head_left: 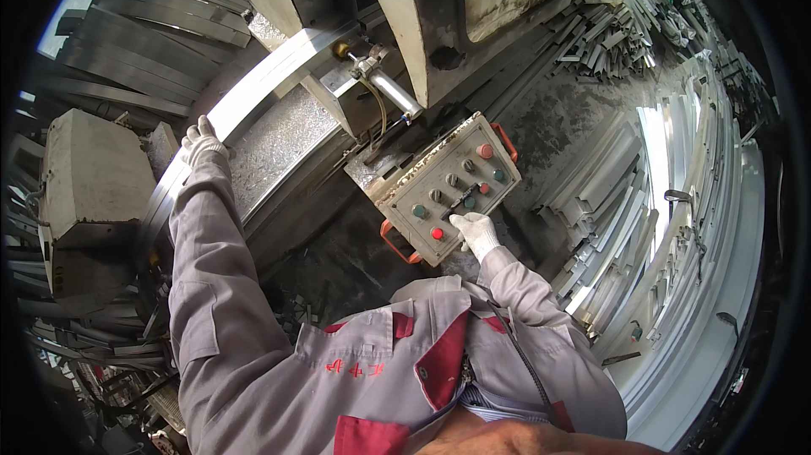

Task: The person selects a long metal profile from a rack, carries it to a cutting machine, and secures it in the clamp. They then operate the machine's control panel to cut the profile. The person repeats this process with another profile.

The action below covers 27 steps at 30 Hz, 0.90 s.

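Note:
My left hand (203,142), in a white glove, rests on a long, shiny metal profile (252,100), its fingers bent over the edge. The profile runs from the lower left up under the machine's head. My right hand (476,234), gloved too, is closed at the near edge of a beige control box (401,195). Its fingertips are by a slim black lever (463,196) among the buttons; what they hold, if anything, is hidden. Red and green buttons and black knobs cover the panel. Beyond the box, a metal air cylinder (394,93) points at the profile.
A large beige machine housing (405,16) stands ahead. Another beige housing (89,189) is at the left. Long metal bars (135,41) are stacked at the far left. Offcuts (612,28) lie heaped at the far right, and bundled profiles (667,227) line the right side.

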Each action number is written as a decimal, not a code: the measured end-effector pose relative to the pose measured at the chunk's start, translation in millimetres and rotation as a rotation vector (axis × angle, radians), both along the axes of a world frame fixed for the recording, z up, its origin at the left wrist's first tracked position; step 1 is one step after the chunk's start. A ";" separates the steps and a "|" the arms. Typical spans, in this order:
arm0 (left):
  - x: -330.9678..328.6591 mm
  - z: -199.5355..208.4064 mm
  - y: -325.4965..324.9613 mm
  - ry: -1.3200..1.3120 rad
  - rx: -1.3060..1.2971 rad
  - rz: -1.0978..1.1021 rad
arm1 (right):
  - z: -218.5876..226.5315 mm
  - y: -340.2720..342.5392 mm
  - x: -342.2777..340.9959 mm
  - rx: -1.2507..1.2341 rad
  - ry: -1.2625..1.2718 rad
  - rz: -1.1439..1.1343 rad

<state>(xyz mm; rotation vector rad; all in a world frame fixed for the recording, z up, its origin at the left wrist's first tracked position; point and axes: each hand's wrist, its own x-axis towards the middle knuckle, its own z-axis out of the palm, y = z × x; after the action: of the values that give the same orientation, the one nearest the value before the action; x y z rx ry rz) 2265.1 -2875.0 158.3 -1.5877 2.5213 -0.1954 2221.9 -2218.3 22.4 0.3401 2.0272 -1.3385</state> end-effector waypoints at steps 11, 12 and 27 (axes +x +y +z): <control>-0.8 4.8 4.5 -0.025 0.013 -0.005 | -1.7 -8.0 -1.7 -0.015 -0.100 -0.112; 0.1 6.0 5.7 -0.024 0.013 -0.004 | -1.8 -8.5 -0.9 -0.013 -0.113 -0.121; 3.2 20.8 17.1 0.011 0.068 -0.009 | -4.3 -21.9 12.1 -0.099 -0.100 -0.236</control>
<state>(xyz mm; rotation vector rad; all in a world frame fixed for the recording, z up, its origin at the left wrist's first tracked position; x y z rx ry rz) 2268.3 -2857.9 179.2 -1.5561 2.5151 -0.1011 2234.0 -2240.2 18.0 0.6045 1.8754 -1.5259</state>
